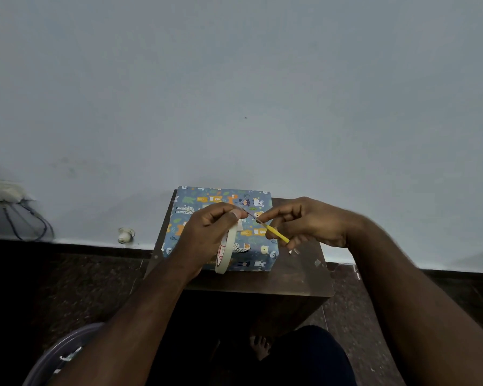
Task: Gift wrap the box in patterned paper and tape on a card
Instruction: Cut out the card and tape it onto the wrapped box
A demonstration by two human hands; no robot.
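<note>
A box wrapped in blue animal-patterned paper (258,246) lies on a small dark brown table (304,274). Above the box, my left hand (209,232) grips a cream roll of tape (226,253) held on edge, with thumb and forefinger pinching the pulled end of the tape. My right hand (307,224) holds yellow-handled scissors (276,232); their thin blades point up-left and meet the tape strip right at my left fingertips. No card is clearly visible; a pale patch under the tape roll is mostly hidden.
A pale wall stands right behind the table. Dark speckled floor surrounds it. A socket with hanging cables (25,215) is at the far left, a small white object (125,235) at the wall's base, a clear plastic tub (64,355) bottom left. My knee and foot (260,346) are below the table.
</note>
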